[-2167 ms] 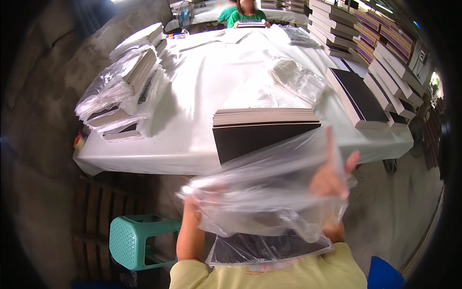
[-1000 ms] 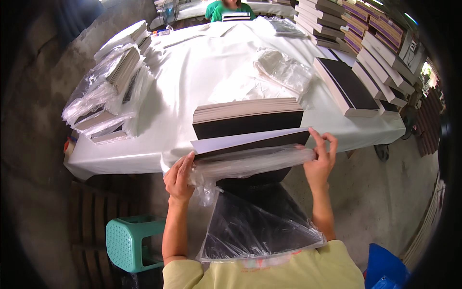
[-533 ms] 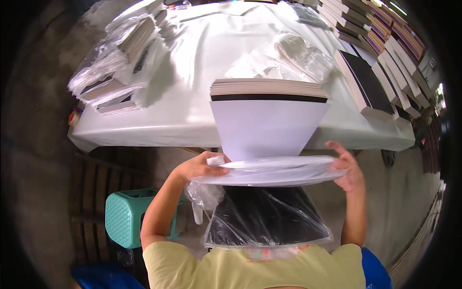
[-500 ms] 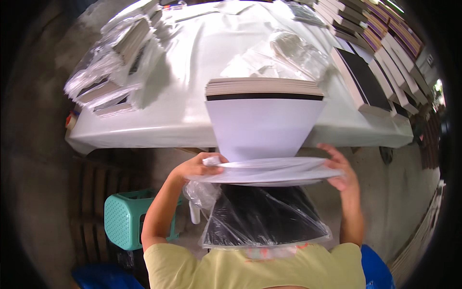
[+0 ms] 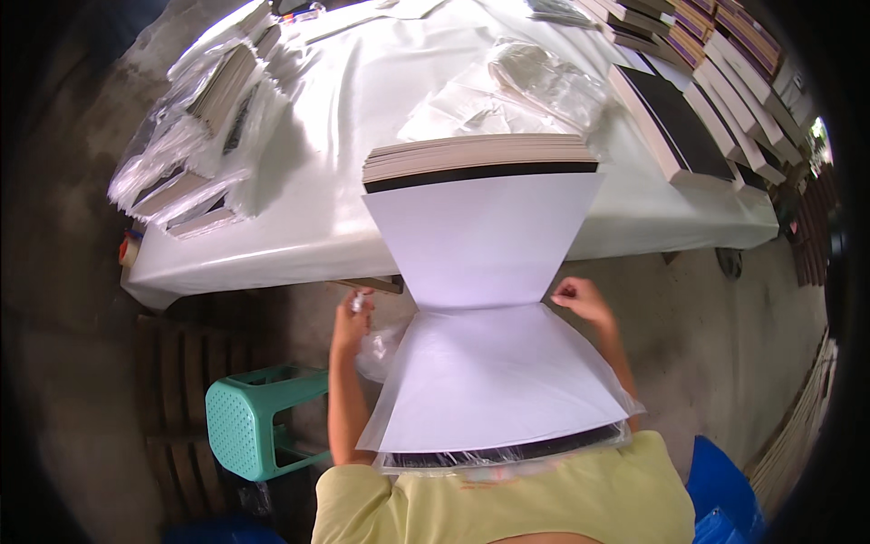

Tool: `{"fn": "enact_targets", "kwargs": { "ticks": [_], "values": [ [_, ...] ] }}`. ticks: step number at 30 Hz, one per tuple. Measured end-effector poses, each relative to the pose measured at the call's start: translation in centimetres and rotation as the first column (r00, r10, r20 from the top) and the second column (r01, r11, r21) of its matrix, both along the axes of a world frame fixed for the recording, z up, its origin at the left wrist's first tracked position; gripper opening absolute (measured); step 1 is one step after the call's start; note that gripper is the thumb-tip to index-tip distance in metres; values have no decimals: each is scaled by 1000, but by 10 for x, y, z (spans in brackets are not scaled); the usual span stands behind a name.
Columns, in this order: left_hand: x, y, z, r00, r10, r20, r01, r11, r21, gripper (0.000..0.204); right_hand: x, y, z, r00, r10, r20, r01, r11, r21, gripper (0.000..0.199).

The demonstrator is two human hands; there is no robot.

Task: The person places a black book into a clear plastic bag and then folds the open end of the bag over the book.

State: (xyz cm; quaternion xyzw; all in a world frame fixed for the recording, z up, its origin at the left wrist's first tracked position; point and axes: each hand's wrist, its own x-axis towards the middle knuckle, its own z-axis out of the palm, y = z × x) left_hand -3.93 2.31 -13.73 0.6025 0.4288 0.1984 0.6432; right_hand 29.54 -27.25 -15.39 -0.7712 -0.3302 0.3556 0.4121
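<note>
Grips whitish plastic [image 5: 358,302] in curled left hand [image 5: 352,319] left of centre, and holds half-curled right hand [image 5: 583,301], contents indiscernible, right of centre, near plastic-sleeved white sheet [image 5: 494,381] at lower centre.

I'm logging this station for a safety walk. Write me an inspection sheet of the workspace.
Surface: table under a glossy white cover.
Job's things: upper white panel against a board stack; lower white panel over a plastic-wrapped black panel.
Clutter: crumpled clear plastic beyond the stack; wrapped bundles at left; black-topped block at right.
Hands: left hand curled round a pale bit, too small to identify; right hand beside the panels' crease, contact unclear.
Cables: nothing seen.
Surroundings: green stool at left; blue object at lower right.
</note>
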Motion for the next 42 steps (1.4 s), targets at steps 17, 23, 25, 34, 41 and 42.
{"fn": "enact_targets", "kwargs": {
  "ticks": [17,23,25,34,41,42],
  "values": [
    [71,-68,225,655,-393,645,244,918,312,74,-153,120,210,922,346,-174,-171,767,619,70],
    [73,-81,196,847,-220,483,378,890,-256,55,-140,113,197,952,247,-180,-79,768,636,31],
    [79,-88,194,868,1,497,230,886,-403,41,-124,107,199,953,288,-89,-202,828,524,41],
    [96,-91,183,860,-187,475,286,947,-147,49,-112,131,262,972,186,143,-234,702,673,55],
    [78,-84,174,903,-84,421,85,996,18,35,-94,127,257,968,109,-228,84,711,698,33],
    [72,-80,172,909,-38,414,20,999,49,35,-88,122,256,970,64,-235,123,705,699,32]
  ]
}}
